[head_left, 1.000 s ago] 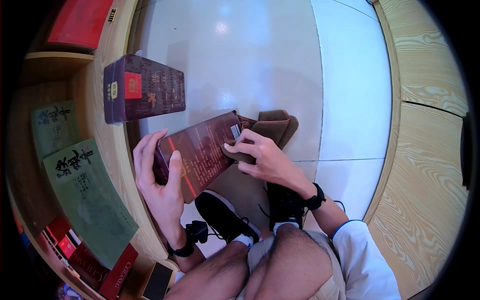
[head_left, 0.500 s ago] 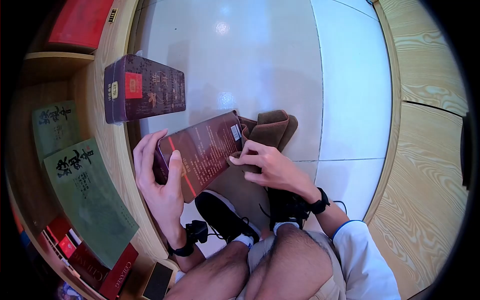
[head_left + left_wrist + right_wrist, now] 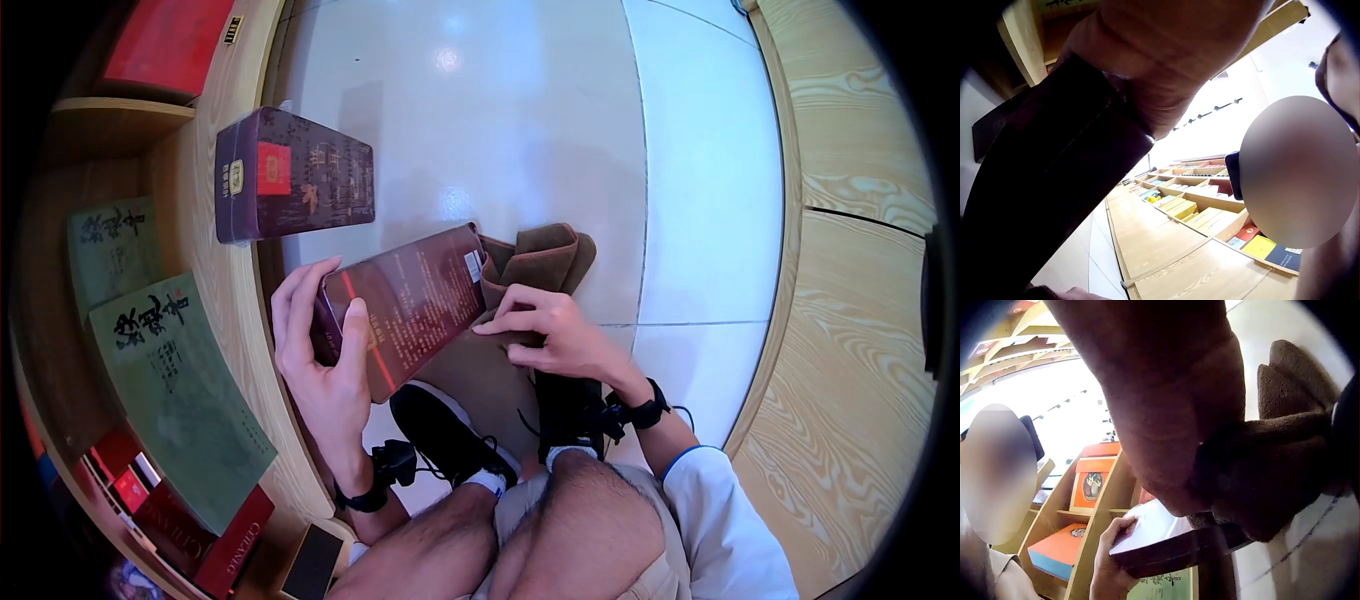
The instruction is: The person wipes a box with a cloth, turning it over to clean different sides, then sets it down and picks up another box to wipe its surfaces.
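My left hand grips a maroon box by its left end, thumb on the printed face and fingers round the far side. The box is tilted, with an orange-red stripe and rows of small text. My right hand pinches a brown cloth at the box's lower right edge; the rest of the cloth is bunched by the right end. In the right wrist view, folds of the cloth hang from the fingers against the box's dark side. From the left wrist, the box appears as a dark slab under the palm.
A second dark maroon box with a red label stands past the held one, by the wooden shelf edge. Green packages and red boxes fill the left shelf. Wooden cabinet doors line the right.
My right hand has slid with the cloth from the box's printed face, right and slightly down, to its lower right edge. The left hand keeps its grip on the box.
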Demonstrator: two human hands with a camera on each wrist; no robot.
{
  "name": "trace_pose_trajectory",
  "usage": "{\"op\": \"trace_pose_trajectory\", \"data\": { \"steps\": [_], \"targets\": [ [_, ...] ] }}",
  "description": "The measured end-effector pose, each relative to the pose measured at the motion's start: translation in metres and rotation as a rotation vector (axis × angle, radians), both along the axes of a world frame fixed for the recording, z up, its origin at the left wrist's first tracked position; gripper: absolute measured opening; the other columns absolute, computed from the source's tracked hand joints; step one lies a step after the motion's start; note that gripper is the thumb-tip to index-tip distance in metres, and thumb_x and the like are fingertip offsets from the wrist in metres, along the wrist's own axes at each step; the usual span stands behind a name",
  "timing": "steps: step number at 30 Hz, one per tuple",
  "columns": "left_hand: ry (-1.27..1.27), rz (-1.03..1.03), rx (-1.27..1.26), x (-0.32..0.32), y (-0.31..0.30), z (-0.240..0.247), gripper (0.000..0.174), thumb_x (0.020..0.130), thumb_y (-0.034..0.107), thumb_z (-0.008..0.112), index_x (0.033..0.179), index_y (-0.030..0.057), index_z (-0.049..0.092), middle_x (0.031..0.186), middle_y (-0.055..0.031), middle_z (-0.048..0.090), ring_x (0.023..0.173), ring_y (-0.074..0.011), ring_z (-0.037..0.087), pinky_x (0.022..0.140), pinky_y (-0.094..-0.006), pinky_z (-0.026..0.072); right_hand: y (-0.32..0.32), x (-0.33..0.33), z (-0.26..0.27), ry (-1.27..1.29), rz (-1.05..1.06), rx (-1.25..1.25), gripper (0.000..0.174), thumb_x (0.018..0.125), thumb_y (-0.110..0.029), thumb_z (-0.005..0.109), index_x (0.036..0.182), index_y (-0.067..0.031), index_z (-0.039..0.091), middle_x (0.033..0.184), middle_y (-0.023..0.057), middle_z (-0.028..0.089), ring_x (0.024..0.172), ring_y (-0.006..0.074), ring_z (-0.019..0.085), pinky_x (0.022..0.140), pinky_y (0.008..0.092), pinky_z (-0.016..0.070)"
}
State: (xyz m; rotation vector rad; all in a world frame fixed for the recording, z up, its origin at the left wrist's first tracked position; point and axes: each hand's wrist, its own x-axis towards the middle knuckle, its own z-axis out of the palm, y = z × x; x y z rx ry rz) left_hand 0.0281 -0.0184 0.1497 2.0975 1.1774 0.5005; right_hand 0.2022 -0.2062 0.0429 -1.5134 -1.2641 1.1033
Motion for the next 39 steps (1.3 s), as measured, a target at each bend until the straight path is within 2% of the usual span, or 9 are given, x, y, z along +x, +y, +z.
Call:
{"op": "trace_pose_trajectory", "data": {
  "steps": [3,6,10,13,19,22,29,31,39],
  "targets": [
    [0.004,-0.005,0.008,0.0,0.0,0.0,0.038,0.092,0.01,0.071,0.129,0.0052,0.07,0.132,-0.014,0.063,0.123,-0.0301,0.061,0.108,-0.0433,0.0458,0.002,0.009,0.003,0.063,-0.078,-0.011,0.043,0.082,-0.001,0.074,0.125,-0.007,0.076,0.107,0.0109,0.065,0.095,0.0277,0.069,0.087,0.0359,0.0576],
    [0.009,-0.011,0.018,0.0,0.0,-0.001,0.037,0.092,0.011,0.071,0.129,0.0053,0.07,0.132,-0.0141,0.063,0.123,-0.0305,0.061,0.109,-0.0436,0.0458,0.008,0.013,-0.001,-0.002,-0.362,0.113,0.042,0.086,-0.003,0.075,0.128,-0.0055,0.074,0.108,0.012,0.069,0.097,0.0263,0.069,0.088,0.0352,0.0558],
    [0.003,-0.01,0.006,0.0,0.0,-0.001,0.038,0.093,0.011,0.071,0.13,0.0055,0.07,0.131,-0.0141,0.063,0.124,-0.0308,0.061,0.11,-0.0444,0.0455,0.024,0.015,0.011,-0.013,-0.476,0.047,0.037,0.091,-0.005,0.076,0.127,-0.004,0.073,0.107,0.0128,0.07,0.097,0.027,0.07,0.087,0.0355,0.0558],
    [0.012,-0.003,0.001,-0.001,0.0,-0.001,0.038,0.093,0.011,0.071,0.13,0.0056,0.07,0.131,-0.0142,0.063,0.124,-0.031,0.061,0.11,-0.0447,0.0452,0.038,0.012,0.009,-0.071,-0.519,0.106,0.035,0.091,-0.004,0.075,0.126,-0.0034,0.073,0.109,0.0138,0.07,0.096,0.0277,0.07,0.087,0.0358,0.0558],
    [0.006,-0.001,0.003,0.0,-0.001,-0.001,0.037,0.093,0.01,0.07,0.13,0.0052,0.07,0.132,-0.014,0.063,0.125,-0.0308,0.061,0.11,-0.0446,0.0448,0.067,0.008,-0.002,-0.074,-0.567,0.121,0.033,0.093,-0.002,0.071,0.125,-0.0027,0.072,0.108,0.0163,0.069,0.094,0.0325,0.07,0.085,0.0378,0.0559],
    [-0.002,-0.014,0.018,0.0,0.0,-0.002,0.038,0.093,0.01,0.07,0.13,0.005,0.07,0.132,-0.0138,0.063,0.125,-0.0307,0.061,0.11,-0.0445,0.0451,0.077,0.004,-0.008,-0.105,-0.549,0.116,0.036,0.092,-0.001,0.073,0.127,-0.0037,0.073,0.111,0.013,0.071,0.099,0.0288,0.071,0.09,0.0369,0.0558],
    [-0.004,-0.015,0.016,0.0,0.0,-0.002,0.038,0.093,0.01,0.07,0.13,0.0052,0.069,0.132,-0.0137,0.062,0.124,-0.0308,0.061,0.109,-0.044,0.0456,0.083,-0.007,-0.004,-0.07,-0.491,0.128,0.037,0.092,0.001,0.069,0.129,-0.0026,0.072,0.114,0.0147,0.07,0.1,0.0313,0.07,0.09,0.0377,0.0559],
    [0.0,-0.02,0.0,0.0,-0.001,-0.001,0.036,0.094,0.007,0.068,0.13,0.0035,0.067,0.133,-0.011,0.063,0.126,-0.0242,0.057,0.11,-0.0374,0.0413,0.082,-0.008,-0.004,-0.092,-0.448,0.117,0.039,0.091,0.002,0.068,0.129,-0.0027,0.072,0.114,0.0144,0.069,0.098,0.031,0.07,0.09,0.0378,0.056],
    [0.0,-0.025,-0.001,0.0,0.0,0.0,0.036,0.094,0.007,0.068,0.13,0.0036,0.067,0.133,-0.0115,0.063,0.127,-0.0248,0.057,0.111,-0.0377,0.0411,0.074,-0.005,-0.003,-0.153,-0.361,0.15,0.04,0.089,0.001,0.069,0.128,-0.0024,0.072,0.111,0.0141,0.068,0.095,0.0324,0.07,0.086,0.0397,0.0572]
  ]
}}
